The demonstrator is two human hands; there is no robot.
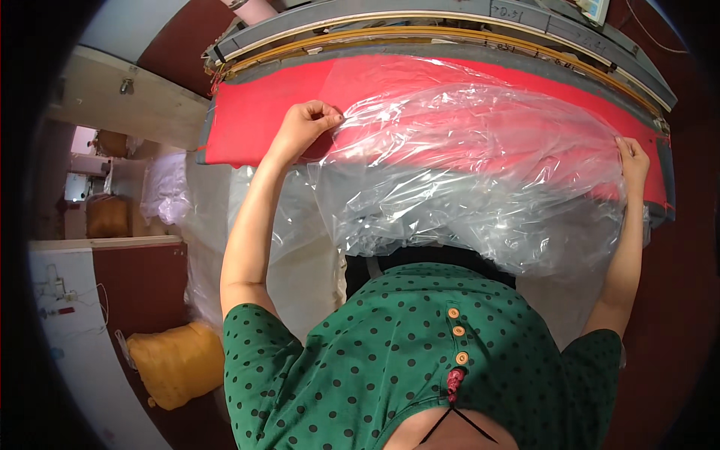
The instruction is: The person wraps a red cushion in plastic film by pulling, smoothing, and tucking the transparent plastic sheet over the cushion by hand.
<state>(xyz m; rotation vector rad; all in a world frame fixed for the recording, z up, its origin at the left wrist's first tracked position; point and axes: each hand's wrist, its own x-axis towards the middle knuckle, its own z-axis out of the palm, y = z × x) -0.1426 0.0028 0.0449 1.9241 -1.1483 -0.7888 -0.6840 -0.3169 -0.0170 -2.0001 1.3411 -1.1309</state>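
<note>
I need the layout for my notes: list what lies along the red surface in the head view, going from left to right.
Wooden board → left edge of the red fabric → left hand pinching the clear plastic sheet → right hand at the sheet's far edge → grey frame end.

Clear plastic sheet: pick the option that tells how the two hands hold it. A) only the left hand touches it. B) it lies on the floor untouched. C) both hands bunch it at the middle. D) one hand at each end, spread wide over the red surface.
D: the left hand pinches one end of the clear plastic sheet and the right hand the other, over the red surface.
</note>
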